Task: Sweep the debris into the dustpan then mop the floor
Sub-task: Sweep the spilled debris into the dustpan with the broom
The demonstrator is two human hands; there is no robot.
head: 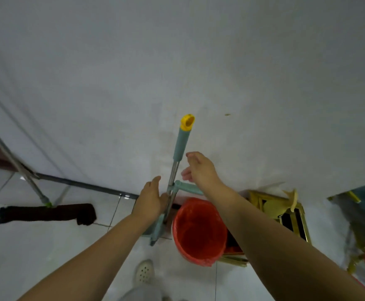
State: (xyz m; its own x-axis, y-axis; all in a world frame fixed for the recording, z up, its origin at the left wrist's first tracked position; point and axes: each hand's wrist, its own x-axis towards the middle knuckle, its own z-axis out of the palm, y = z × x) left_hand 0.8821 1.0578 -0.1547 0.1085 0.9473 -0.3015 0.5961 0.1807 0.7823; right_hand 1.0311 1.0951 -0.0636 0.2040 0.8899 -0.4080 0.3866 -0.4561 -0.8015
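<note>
A mop with a steel shaft (173,174), a teal grip (182,144) and a yellow cap (188,122) leans upright against the white wall. A teal lever (188,187) sticks out from the shaft to the right. My left hand (152,199) is against the shaft's left side below the lever, thumb raised and fingers spread, not wrapped around it. My right hand (200,168) hovers just right of the shaft below the grip, fingers apart and empty. The mop's teal lower part (158,230) stands on the floor beside a red bucket (200,232).
A second mop with a dark cloth head (47,212) lies on the white tile floor at the left, its shaft (21,170) leaning up leftward. Gold-coloured frames (290,213) are stacked right of the bucket. My perforated shoe (144,271) is below. The wall (177,61) is close ahead.
</note>
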